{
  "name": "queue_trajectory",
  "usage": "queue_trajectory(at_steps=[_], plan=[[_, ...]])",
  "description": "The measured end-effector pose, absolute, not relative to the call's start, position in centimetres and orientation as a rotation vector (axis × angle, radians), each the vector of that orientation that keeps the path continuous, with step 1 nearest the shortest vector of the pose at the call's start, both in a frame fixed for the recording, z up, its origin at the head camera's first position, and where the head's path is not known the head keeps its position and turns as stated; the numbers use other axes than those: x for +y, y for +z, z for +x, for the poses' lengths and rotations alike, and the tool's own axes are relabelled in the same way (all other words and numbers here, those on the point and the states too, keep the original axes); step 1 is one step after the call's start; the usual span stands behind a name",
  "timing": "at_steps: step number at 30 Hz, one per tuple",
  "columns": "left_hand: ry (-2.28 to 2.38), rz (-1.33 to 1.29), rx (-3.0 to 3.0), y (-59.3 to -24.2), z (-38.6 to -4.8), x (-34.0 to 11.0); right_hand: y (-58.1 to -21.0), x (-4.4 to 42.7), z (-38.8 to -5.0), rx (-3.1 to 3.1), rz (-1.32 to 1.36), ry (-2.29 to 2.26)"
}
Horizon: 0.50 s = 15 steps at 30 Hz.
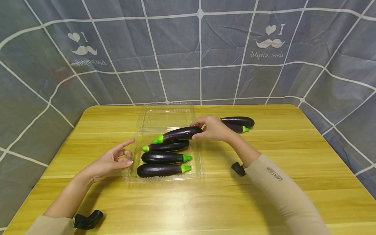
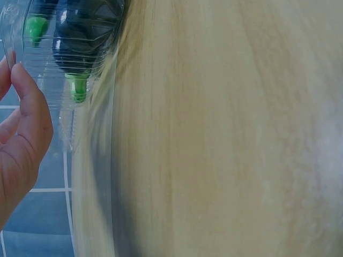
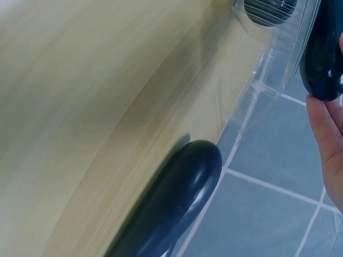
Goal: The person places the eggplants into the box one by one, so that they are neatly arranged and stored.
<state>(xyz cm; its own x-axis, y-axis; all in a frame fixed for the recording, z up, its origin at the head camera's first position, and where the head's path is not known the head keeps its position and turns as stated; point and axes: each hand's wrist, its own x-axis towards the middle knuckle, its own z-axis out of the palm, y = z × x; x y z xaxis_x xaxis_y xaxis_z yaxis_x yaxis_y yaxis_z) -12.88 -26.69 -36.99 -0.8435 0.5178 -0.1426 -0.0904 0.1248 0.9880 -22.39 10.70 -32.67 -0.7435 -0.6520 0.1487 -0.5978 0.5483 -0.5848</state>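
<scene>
Table: the wooden table [image 1: 176, 209] carries everything, and six eggplants show on it in all.
Plastic box: the clear plastic box [image 1: 201, 166] stands with its lid [image 1: 168, 118] folded back behind it; closing looks not yet done.
Packed eggplants: three lie side by side in the box, the nearest eggplant [image 1: 160, 170] and the middle eggplant [image 1: 164, 157] with stems to the right, the third eggplant [image 1: 170, 146] with its stem to the left.
Loose eggplants: a rear eggplant [image 1: 239, 122] and a front eggplant [image 1: 235, 127] lie together right of the box, apparently left to place.
Held eggplant: the fourth, the held eggplant [image 1: 182, 133], is at the back of the box, stem leftward; the work seems about halfway.
Left hand: the left hand [image 1: 113, 161] is loosely spread at the box's left edge; whether it touches the rim is hard to tell.
Right hand: the right hand [image 1: 212, 129] pinches the held eggplant's blunt end between thumb and fingers.
</scene>
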Motion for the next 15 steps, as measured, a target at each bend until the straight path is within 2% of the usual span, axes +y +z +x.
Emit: queue_trajectory(at_steps=[15], plan=[[1.745,0.404,1.986,-37.1,-12.9,-26.7,-33.5,8.1,-22.9,2.746,-1.18,-0.848]])
